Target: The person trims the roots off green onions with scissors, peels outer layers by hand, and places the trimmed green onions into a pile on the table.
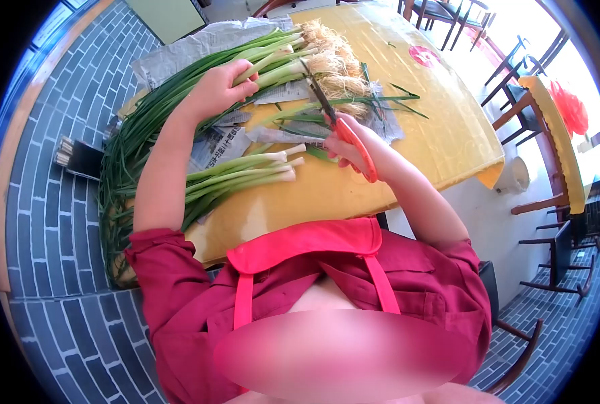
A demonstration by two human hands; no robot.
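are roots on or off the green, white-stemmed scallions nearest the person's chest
Off: the nearer green, white-stemmed scallions show bare white ends, unlike the farther pile, where shaggy tan roots are visible.

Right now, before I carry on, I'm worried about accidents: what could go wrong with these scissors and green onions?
The left hand grips a green onion stalk near the scissors in the right hand, so a slip might nick that hand. The scissors also point in among massed roots, so a neighbouring stalk could get snipped. Long leaves trail by the left edge of the table; a tug might drag some off.
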